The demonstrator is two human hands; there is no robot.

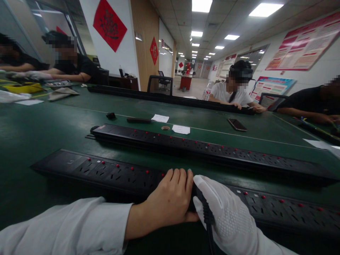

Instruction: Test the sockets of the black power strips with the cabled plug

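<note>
A long black power strip (71,166) with red-dotted sockets lies across the table in front of me. My left hand (170,198), bare, wraps over its middle with the fingers pressed on the top and the thumb at the near side. Close beside it, my right hand (228,209) wears a white dotted glove and grips a black plug (201,196) against the strip. From this plug a black cord (210,237) runs down toward me. The sockets under both hands are hidden, so how deep the plug sits cannot be seen.
A second power strip (186,143) lies parallel behind the first. Farther back are a small black part (111,115), white papers (181,129), a round table hole (165,128), a phone (237,124) and a long black bar (159,98). Several people sit around the table.
</note>
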